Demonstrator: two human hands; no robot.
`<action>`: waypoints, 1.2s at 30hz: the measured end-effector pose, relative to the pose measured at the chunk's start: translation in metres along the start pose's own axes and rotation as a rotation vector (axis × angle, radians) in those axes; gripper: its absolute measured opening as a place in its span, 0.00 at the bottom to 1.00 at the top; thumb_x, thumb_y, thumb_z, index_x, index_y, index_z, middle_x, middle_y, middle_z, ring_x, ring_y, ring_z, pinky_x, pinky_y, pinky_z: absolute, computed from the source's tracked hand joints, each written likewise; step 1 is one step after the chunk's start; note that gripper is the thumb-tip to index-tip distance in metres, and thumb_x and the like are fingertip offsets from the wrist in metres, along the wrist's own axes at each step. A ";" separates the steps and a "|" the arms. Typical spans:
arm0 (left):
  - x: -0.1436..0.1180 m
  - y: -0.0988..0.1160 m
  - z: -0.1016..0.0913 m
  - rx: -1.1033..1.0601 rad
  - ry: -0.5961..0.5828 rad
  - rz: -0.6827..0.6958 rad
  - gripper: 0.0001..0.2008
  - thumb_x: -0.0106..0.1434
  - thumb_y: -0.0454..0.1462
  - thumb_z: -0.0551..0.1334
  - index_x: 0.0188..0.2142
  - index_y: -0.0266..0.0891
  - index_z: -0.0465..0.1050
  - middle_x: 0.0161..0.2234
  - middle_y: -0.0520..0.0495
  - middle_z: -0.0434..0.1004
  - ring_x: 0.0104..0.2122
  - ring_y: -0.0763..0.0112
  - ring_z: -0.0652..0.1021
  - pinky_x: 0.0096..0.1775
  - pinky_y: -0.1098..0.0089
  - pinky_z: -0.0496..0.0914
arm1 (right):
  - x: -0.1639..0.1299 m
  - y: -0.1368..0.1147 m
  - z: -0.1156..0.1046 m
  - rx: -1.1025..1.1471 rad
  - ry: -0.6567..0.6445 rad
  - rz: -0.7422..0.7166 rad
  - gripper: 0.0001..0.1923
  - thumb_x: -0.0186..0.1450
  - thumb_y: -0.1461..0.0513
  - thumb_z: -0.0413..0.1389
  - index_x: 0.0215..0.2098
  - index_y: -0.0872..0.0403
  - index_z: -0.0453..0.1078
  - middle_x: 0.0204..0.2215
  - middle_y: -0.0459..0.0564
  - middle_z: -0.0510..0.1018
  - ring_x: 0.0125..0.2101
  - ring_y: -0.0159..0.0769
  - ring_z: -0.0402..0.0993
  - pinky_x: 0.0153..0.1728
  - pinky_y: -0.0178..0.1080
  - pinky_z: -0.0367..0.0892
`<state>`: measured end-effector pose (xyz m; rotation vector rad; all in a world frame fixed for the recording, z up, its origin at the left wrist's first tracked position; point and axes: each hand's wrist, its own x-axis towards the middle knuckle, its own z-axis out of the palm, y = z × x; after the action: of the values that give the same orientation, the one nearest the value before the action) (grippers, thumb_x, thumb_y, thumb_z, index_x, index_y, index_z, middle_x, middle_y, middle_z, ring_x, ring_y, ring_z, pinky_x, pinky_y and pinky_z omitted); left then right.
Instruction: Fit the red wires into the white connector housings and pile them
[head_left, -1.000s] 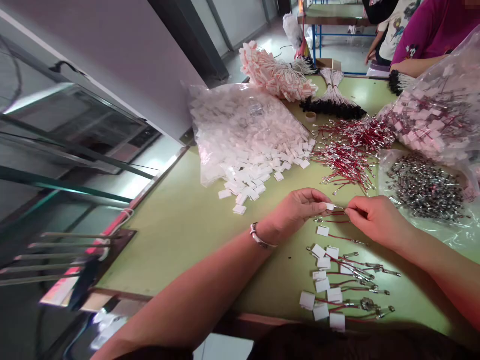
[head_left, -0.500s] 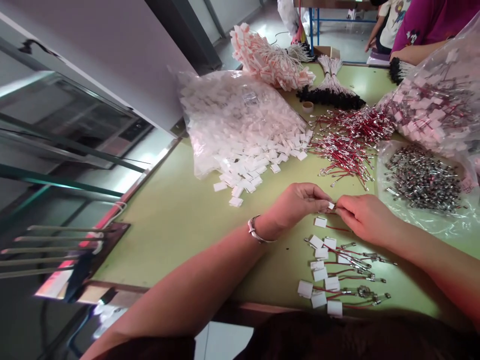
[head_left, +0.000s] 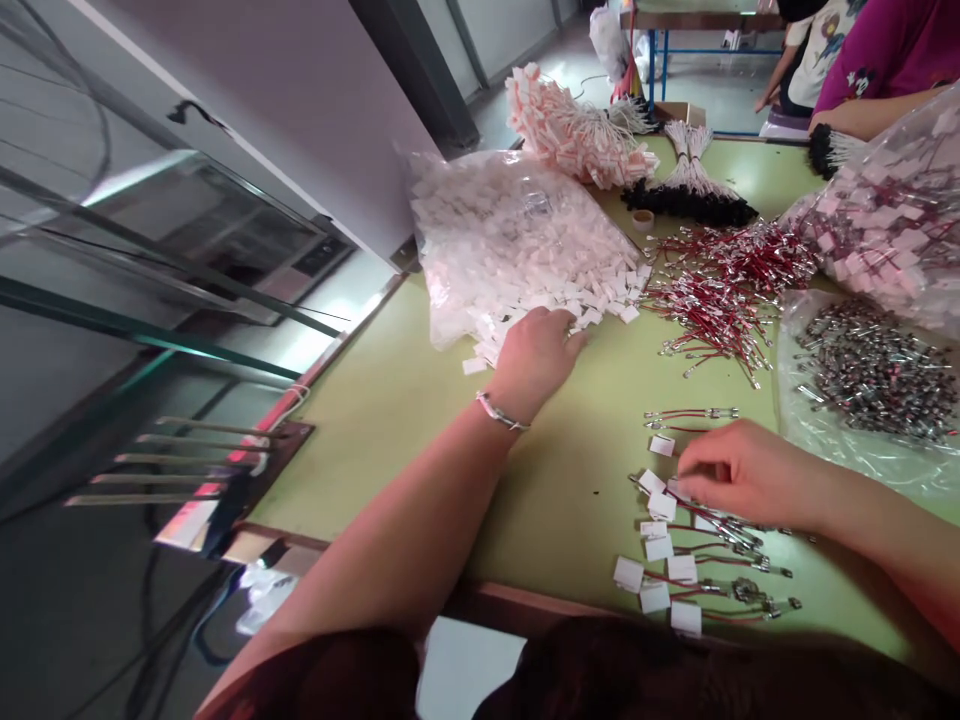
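My left hand (head_left: 536,350) is stretched out to the loose white plastic housings (head_left: 600,300) that spill from a clear bag (head_left: 510,240); its bent fingers lie on them and hide what is under them. My right hand (head_left: 739,475) is low over a row of red wires fitted with white housings (head_left: 675,570) at the table's near edge, its fingertips pinched on one of them at the top of the row. Two bare red wires (head_left: 690,415) and a single white housing (head_left: 661,445) lie between my hands.
On the green table (head_left: 390,440) are a heap of red wires (head_left: 712,285), a bag of metal parts (head_left: 870,370), a bag of assembled pieces (head_left: 892,230), pink-white bundles (head_left: 577,135) and a black-tipped bundle (head_left: 690,200). Another person's arm (head_left: 870,115) rests far right.
My hands were together joining a white housing to a red wire. Now the left hand has reached away to the white housings and the right has dropped to the row of fitted wires.
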<state>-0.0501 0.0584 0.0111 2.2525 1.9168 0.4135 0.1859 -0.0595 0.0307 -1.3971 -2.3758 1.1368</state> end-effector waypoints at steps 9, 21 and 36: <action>0.005 0.004 0.021 0.170 -0.054 0.005 0.13 0.63 0.36 0.54 0.42 0.35 0.74 0.38 0.38 0.73 0.39 0.54 0.75 0.38 0.62 0.69 | 0.023 0.018 0.015 -0.525 0.160 0.140 0.07 0.65 0.62 0.52 0.34 0.55 0.71 0.34 0.51 0.75 0.27 0.33 0.69 0.26 0.37 0.57; -0.014 0.011 0.007 -0.697 -0.167 0.016 0.12 0.58 0.38 0.60 0.39 0.35 0.77 0.32 0.44 0.77 0.31 0.67 0.76 0.37 0.65 0.72 | 0.011 0.025 -0.012 -0.205 0.336 0.187 0.07 0.66 0.61 0.49 0.34 0.53 0.68 0.23 0.46 0.75 0.22 0.31 0.66 0.24 0.36 0.56; -0.042 0.051 0.017 -1.570 -0.692 -0.300 0.06 0.60 0.29 0.63 0.38 0.31 0.74 0.21 0.51 0.75 0.22 0.81 0.74 0.31 0.76 0.68 | 0.005 0.015 -0.013 -0.208 0.494 0.076 0.08 0.62 0.60 0.53 0.28 0.52 0.72 0.22 0.45 0.75 0.21 0.30 0.66 0.25 0.36 0.57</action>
<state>-0.0030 0.0097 0.0054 0.8393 0.8473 0.6293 0.1998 -0.0444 0.0281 -1.6163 -2.1347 0.4831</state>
